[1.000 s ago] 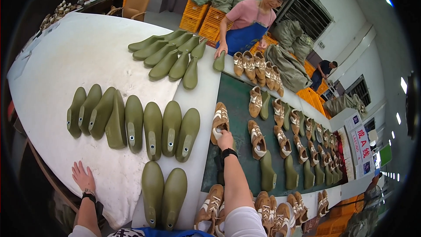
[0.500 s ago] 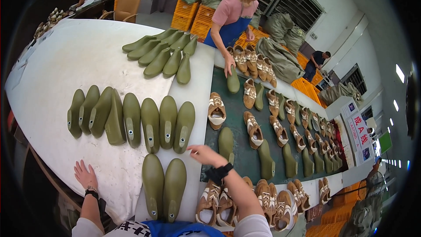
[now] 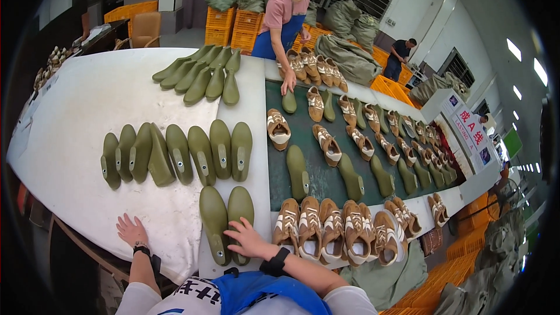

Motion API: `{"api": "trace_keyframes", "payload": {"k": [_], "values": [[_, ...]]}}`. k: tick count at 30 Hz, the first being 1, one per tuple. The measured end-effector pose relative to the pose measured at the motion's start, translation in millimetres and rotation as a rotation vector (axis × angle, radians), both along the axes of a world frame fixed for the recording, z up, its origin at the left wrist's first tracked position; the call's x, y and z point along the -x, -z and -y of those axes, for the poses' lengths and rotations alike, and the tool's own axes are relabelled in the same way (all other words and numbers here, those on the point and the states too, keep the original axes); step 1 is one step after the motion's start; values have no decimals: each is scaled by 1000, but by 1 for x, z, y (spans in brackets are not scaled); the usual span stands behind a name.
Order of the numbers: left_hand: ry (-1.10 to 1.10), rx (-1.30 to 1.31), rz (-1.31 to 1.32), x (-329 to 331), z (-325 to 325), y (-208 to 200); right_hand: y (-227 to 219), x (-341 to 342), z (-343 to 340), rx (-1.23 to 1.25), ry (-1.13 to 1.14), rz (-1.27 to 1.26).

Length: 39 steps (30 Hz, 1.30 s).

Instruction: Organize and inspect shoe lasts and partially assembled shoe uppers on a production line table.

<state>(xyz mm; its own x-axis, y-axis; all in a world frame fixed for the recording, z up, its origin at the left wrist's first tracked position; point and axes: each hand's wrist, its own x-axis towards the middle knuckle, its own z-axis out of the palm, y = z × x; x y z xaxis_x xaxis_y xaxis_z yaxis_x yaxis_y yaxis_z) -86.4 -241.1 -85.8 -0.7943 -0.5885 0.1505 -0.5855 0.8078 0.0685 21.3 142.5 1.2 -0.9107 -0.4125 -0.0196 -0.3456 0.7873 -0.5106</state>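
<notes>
While the right hand (image 3: 248, 240) lies at bottom centre of the frame, fingers spread and palm down, it rests on the heel end of the nearer-right olive shoe last (image 3: 240, 217), one of a pair standing side by side w/ a second olive last (image 3: 214, 223) just to its left. Both lasts run lengthwise away from the person, heels toward the bottom edge, toes toward the upper frame, so the long axis is roughly in line w/ the forearm. Whether the fingers actually curl round the heel or only lie on it I can't tell; the wide lens squashes that corner.

Left hand (image 3: 132, 230) sits lower left, flat and splayed on the white table cover (image 3: 76, 122), holding nothing, apart from the pair. The right hand is clearly the nearer one to both lasts.

Above the pair, mid-left, a row of seven lasts (image 3: 178, 154) lies heel-down in the frame, and another fan of lasts (image 3: 201, 73) sits further up. Right of the hand, along the bottom centre, a line of tan-and-white sneakers (image 3: 332, 230) stands at the edge of the dark green conveyor belt (image 3: 318, 178), which carries more sneakers and single lasts toward the upper right. At top centre a co-worker in a pink shirt & blue apron reaches a hand (image 3: 288, 88) down to the belt.
</notes>
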Motion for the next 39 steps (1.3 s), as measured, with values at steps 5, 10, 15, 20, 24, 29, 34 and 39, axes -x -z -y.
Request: {"api": "trace_keyframes", "payload": {"k": [5, 10, 15, 20, 24, 29, 34, 39], "values": [[44, -58, -41, 2, 0, 2, 12, 11, -26, 265, -13, -17], [20, -88, -43, -13, 9, -2, -24, 68, -119, 16, 436, -152], [60, -101, -132, -9, 3, 2, 10, 93, -244, -244, 890, 130], [19, -138, -181, -17, 1, -4, 36, 114, -240, -243, 911, 317], [60, -128, -181, -5, -1, -4, 23, 121, -248, -288, 862, 383], [74, -92, -121, -9, 10, 15, 4, 111, -159, -26, 454, -80], [819, -763, -158, -51, -95, -16, -7, 36, -31, 244, 30, 29], [1191, -925, 139, -106, -187, -70, 4, 10, 17, 297, 120, -145]]}}
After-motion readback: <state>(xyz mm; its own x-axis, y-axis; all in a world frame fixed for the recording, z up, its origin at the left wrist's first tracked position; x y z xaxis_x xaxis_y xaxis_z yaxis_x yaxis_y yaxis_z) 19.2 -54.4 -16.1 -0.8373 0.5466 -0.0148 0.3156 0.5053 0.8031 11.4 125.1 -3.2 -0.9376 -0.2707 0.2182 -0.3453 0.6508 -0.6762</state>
